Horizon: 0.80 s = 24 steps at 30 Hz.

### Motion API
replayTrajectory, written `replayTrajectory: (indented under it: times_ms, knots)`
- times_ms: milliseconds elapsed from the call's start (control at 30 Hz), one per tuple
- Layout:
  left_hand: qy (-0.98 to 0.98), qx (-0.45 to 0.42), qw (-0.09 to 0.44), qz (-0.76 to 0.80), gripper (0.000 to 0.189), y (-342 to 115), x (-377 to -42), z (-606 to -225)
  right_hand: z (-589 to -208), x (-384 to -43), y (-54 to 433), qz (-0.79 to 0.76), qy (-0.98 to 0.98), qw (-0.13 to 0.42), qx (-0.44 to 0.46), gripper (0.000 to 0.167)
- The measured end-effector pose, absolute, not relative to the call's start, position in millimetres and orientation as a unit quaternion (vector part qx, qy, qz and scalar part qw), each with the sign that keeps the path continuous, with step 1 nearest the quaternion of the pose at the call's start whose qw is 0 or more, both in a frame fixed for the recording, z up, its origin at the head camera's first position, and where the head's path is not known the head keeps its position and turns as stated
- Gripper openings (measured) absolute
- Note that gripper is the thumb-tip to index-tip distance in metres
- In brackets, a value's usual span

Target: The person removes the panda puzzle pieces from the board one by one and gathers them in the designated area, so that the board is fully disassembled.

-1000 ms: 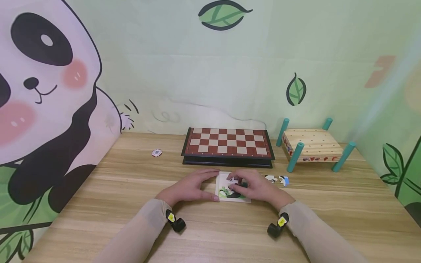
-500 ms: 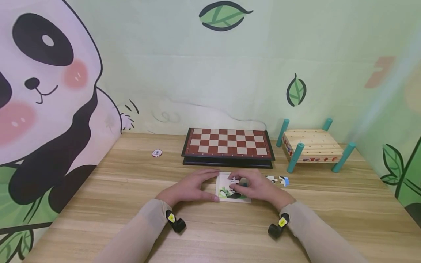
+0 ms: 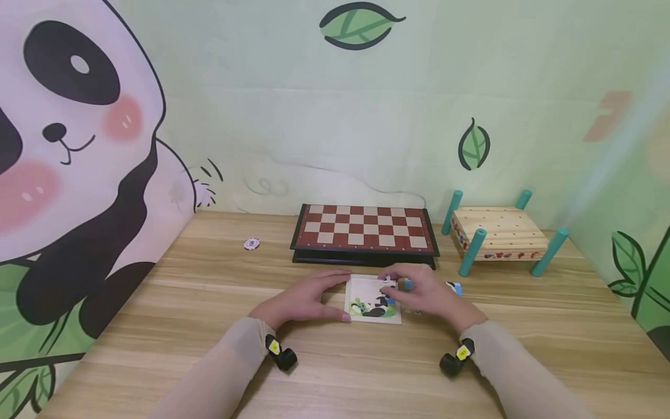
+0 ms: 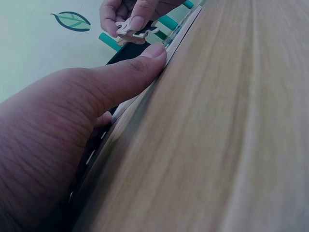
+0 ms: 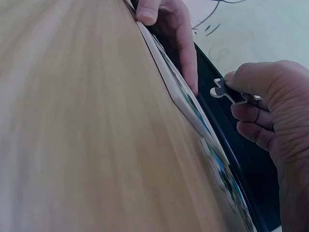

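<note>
A shallow white puzzle tray [image 3: 364, 287] lies on the wooden table, with joined panda-picture pieces [image 3: 374, 312] along its near side. My left hand [image 3: 302, 298] rests at the tray's left edge, thumb at the near corner and index finger at the far corner, both fairly straight. Above the tray's right part, my right hand [image 3: 426, 294] pinches a jigsaw piece [image 5: 228, 92] between thumb and fingers. In the right wrist view the piece is raised off the tray, its dark and white face partly covered by the fingers.
Loose puzzle pieces, one with blue on it [image 3: 456, 287], lie right of the tray, partly hidden by my right hand. Behind stands a red-and-white chessboard [image 3: 365, 227]. A wooden peg bench [image 3: 499, 230] with teal legs is at right, a poker chip [image 3: 251, 244] at left.
My right hand has lifted the jigsaw piece from over the tray and moved slightly right, uncovering more of the joined pieces. My left hand stays at the tray's edge.
</note>
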<state>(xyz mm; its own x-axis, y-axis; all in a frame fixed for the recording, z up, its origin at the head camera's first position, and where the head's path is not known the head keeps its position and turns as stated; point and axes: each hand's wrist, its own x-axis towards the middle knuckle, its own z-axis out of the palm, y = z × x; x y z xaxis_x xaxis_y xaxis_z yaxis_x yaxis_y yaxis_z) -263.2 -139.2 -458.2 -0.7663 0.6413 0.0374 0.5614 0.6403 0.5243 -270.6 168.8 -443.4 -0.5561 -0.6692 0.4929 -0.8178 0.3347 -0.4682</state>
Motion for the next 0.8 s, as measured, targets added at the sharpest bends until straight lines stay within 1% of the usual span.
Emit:
replayTrajectory:
  times_ms: [433,667,800]
  knots:
    - [0.899,0.341,0.067,0.265,0.096,-139.4,-263.0,-458.4,-444.3,-266.8,196.7,0.351,-0.821,0.122,0.433,0.024]
    - [0.899,0.339,0.071,0.269,0.095,-138.6,-262.1,-456.1,-445.1,-258.5,220.2,0.351,-0.825,0.134,0.422,0.023]
    - [0.900,0.336,0.074,0.269,0.095,-139.0,-262.4,-456.5,-448.8,-253.1,235.7,0.346,-0.832,0.129,0.414,0.024]
